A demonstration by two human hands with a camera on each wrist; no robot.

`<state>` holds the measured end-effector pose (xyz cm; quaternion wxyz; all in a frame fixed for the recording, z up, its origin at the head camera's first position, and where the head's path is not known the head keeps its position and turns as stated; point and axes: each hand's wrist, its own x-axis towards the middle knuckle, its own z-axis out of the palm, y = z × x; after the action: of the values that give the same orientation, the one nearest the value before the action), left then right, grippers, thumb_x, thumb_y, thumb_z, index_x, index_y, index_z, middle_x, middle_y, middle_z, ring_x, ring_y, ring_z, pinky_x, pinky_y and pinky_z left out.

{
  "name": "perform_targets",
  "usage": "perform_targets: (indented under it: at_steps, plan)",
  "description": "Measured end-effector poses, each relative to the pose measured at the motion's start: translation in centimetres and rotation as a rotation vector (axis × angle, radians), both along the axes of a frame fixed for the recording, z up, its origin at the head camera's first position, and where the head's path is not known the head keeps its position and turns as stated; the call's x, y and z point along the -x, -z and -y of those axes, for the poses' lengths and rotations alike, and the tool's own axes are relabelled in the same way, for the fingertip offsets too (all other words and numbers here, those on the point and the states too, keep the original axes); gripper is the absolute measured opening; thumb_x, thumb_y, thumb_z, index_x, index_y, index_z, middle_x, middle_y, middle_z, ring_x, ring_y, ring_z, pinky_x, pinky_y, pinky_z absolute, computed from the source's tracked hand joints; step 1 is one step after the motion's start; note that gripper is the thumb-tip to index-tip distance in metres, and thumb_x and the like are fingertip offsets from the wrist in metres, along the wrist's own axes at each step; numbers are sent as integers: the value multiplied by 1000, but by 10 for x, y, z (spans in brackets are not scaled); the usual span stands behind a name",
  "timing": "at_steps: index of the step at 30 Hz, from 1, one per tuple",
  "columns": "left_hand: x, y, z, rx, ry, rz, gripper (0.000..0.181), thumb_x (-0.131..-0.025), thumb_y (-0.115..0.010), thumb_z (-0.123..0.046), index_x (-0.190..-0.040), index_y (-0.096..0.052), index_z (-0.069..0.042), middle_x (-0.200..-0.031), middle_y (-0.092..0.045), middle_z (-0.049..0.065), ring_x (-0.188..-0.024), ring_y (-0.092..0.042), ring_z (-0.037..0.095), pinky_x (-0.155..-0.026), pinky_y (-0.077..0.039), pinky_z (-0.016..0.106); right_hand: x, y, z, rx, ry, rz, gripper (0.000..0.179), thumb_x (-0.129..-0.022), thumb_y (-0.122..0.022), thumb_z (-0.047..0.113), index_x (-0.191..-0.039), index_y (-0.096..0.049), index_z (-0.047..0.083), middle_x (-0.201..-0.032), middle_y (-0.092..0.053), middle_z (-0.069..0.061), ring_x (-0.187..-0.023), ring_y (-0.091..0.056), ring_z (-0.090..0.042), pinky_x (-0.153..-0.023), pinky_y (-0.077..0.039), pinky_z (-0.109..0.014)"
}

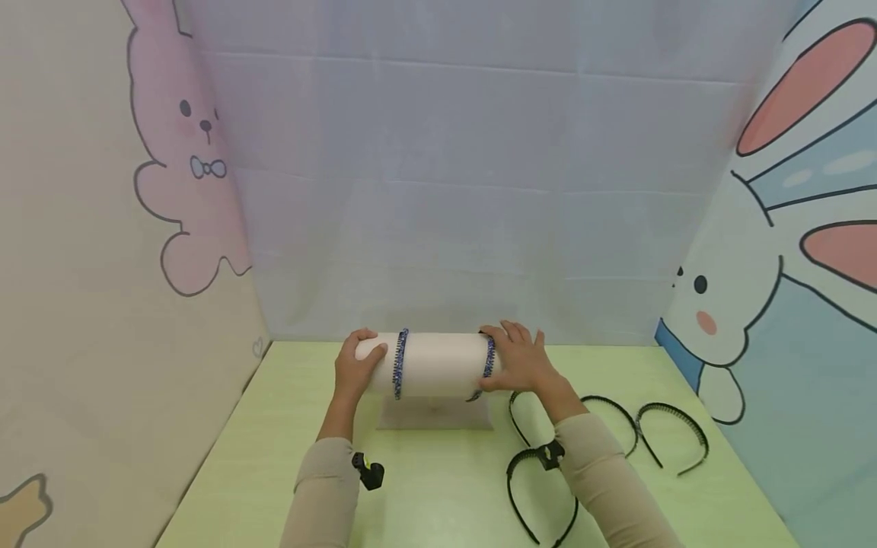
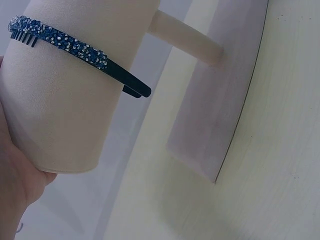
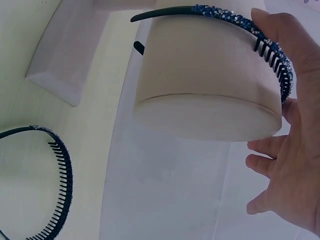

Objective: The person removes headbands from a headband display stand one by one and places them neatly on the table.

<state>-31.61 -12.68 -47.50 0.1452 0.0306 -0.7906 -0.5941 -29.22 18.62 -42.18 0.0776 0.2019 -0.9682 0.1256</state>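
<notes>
A white padded headband stand (image 1: 445, 364) has a horizontal roll on a short post over a flat base (image 1: 435, 413). My left hand (image 1: 352, 369) grips the roll's left end, thumb in front. A blue glittery headband (image 1: 400, 365) with comb teeth sits round the roll near that hand; its dark tips hang free below in the left wrist view. At the right end, a second blue glittery headband (image 3: 225, 15) goes over the roll. My right hand (image 1: 517, 361) holds this one between thumb and index finger, with the other fingers spread past the roll's end.
Several dark toothed headbands lie on the pale green table (image 1: 274, 457), right of the stand: one near the front (image 1: 514, 502), one at far right (image 1: 699, 438), others partly behind my right arm. A pale curtain (image 1: 438, 190) hangs behind; rabbit-printed walls flank the table.
</notes>
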Motion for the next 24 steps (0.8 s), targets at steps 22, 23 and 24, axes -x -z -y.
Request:
perform_targets:
  at_steps: [22,23,24]
  plan:
    - [5,6,3,-68,11,10,31,-78,-70,-33,-106,-60,-22,-132,-49,-2,-105,-52,28,-68,-50,45,1,26,-22,658,-145,304,96,-73,-79,22,-147,-18,16,-141,-27,-17,-120,-40,-40,-79,-49,-46]
    - [5,6,2,-69,10,9,31,-78,-70,-33,-106,-60,-22,-133,-49,-1,-106,-52,28,-69,-50,45,2,28,-22,682,-152,319,99,-72,-80,20,-147,-16,16,-141,-27,-17,-119,-40,-41,-78,-50,-44]
    - [5,7,2,-70,7,7,31,-78,-70,-33,-105,-60,-22,-133,-49,-2,-108,-51,28,-70,-50,45,2,29,-21,696,-154,331,102,-71,-81,20,-148,-14,17,-141,-26,-17,-118,-41,-41,-77,-50,-42]
